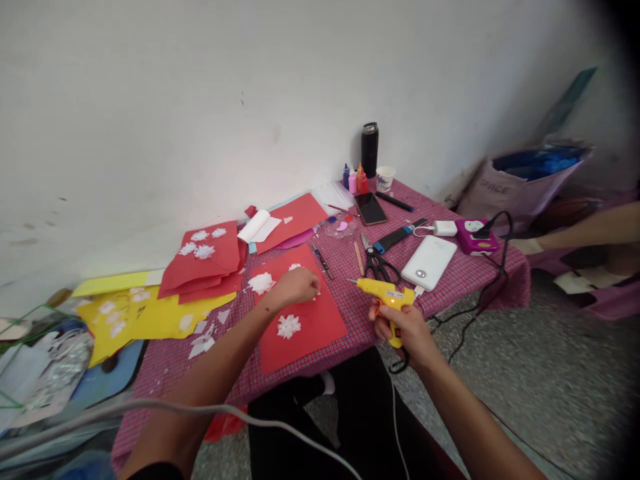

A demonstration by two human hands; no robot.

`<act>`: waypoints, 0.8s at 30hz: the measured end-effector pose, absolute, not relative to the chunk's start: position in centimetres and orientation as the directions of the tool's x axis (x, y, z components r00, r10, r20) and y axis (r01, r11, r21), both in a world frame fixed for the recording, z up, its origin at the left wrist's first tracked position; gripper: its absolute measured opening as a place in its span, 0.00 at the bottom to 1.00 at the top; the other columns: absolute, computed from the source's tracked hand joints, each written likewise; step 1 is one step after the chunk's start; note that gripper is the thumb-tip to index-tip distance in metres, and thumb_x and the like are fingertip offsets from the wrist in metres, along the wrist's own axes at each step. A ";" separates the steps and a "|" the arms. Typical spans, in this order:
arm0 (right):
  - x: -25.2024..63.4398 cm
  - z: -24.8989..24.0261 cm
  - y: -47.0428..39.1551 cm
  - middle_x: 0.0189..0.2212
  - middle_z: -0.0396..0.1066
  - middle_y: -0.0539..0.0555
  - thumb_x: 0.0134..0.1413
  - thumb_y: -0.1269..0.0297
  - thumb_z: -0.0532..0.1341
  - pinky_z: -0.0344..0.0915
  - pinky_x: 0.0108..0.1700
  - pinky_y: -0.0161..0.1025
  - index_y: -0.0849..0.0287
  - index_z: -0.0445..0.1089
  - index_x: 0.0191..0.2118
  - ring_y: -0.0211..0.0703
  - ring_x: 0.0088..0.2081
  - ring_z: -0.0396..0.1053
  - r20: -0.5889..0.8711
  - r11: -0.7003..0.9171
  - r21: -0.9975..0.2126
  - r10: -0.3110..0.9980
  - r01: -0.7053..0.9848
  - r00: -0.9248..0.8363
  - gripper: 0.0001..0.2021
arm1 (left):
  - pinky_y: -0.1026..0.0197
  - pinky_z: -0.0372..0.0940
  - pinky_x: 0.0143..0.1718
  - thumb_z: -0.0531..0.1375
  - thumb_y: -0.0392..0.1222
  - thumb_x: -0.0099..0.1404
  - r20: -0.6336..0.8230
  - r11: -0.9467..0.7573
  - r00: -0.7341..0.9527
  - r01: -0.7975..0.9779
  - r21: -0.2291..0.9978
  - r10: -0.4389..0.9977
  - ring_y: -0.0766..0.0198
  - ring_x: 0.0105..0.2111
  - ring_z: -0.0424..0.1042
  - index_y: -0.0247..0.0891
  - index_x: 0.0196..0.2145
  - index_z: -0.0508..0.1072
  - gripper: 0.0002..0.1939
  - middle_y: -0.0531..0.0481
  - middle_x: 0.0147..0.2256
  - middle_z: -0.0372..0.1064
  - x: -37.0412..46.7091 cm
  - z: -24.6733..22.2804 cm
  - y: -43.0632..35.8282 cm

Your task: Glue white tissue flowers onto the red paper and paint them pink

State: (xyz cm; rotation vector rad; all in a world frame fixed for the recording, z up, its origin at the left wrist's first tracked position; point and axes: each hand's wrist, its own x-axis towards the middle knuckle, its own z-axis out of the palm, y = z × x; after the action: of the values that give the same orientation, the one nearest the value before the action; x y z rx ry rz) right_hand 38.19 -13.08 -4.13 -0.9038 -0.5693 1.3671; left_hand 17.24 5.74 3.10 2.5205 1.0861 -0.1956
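Observation:
My right hand (407,328) grips a yellow hot glue gun (385,293) whose nozzle points left, over the table's front edge; a small orange light glows on its body. Over a red paper sheet (320,333) is my left hand (299,287), its fingers curled together. A scrap of white shows at those fingertips, too small to name. White paper flowers lie on the sheet: one (261,283) left of my hand, one (289,327) in front of it, and another (295,267) partly hidden behind it.
Scissors (381,267), a craft knife (323,260), a white power bank (429,262) and a purple power socket (476,237) lie to the right. More red sheets (200,283) and yellow paper (160,320) are left. A black bottle (369,150) stands behind. A grey cable (200,405) crosses the foreground.

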 end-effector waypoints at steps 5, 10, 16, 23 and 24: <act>38.2 -3.8 -13.1 0.29 0.75 0.53 0.54 0.57 0.68 0.56 0.19 0.35 0.61 0.74 0.39 0.30 0.16 0.55 -0.161 -0.045 -0.815 0.975 -0.578 0.151 0.13 | 0.61 0.60 0.33 0.58 0.32 0.59 -0.257 -0.650 0.676 0.736 0.190 0.690 0.62 0.30 0.71 0.35 0.32 0.80 0.10 0.48 0.29 0.76 17.4 3.6 4.7; 38.2 -3.9 -13.2 0.29 0.75 0.53 0.55 0.58 0.68 0.56 0.19 0.34 0.61 0.74 0.38 0.30 0.16 0.56 -0.150 -0.034 -0.803 0.978 -0.595 0.147 0.11 | 0.60 0.62 0.36 0.56 0.32 0.61 -0.242 -0.658 0.661 0.746 0.105 0.710 0.60 0.33 0.72 0.33 0.30 0.78 0.10 0.45 0.31 0.76 17.6 3.8 4.0; 38.2 -4.6 -13.1 0.30 0.76 0.53 0.57 0.60 0.68 0.56 0.19 0.33 0.61 0.75 0.39 0.29 0.16 0.57 -0.101 0.004 -0.788 0.986 -0.616 0.136 0.10 | 0.59 0.66 0.38 0.58 0.34 0.59 -0.254 -0.651 0.647 0.755 0.079 0.719 0.55 0.38 0.75 0.39 0.40 0.79 0.13 0.45 0.37 0.78 17.3 4.3 4.4; 38.2 -4.8 -13.0 0.30 0.76 0.53 0.57 0.60 0.68 0.57 0.19 0.32 0.61 0.76 0.40 0.29 0.16 0.57 -0.104 0.010 -0.774 0.984 -0.633 0.143 0.10 | 0.60 0.67 0.42 0.54 0.30 0.61 -0.253 -0.652 0.656 0.750 0.112 0.711 0.59 0.40 0.76 0.40 0.49 0.78 0.21 0.46 0.42 0.78 16.2 6.1 4.3; 38.2 -4.7 -13.0 0.30 0.76 0.53 0.57 0.60 0.68 0.57 0.19 0.32 0.61 0.75 0.40 0.29 0.16 0.57 -0.105 0.012 -0.773 0.984 -0.635 0.146 0.10 | 0.60 0.67 0.42 0.54 0.30 0.61 -0.253 -0.653 0.659 0.748 0.120 0.708 0.59 0.40 0.75 0.39 0.48 0.78 0.21 0.46 0.42 0.78 16.1 6.1 4.2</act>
State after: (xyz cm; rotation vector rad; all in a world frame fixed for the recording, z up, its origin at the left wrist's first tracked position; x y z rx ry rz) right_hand 38.17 -13.03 -4.70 -0.8037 -0.5524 1.3664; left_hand 16.14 4.18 6.15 2.6629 1.1846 -0.2708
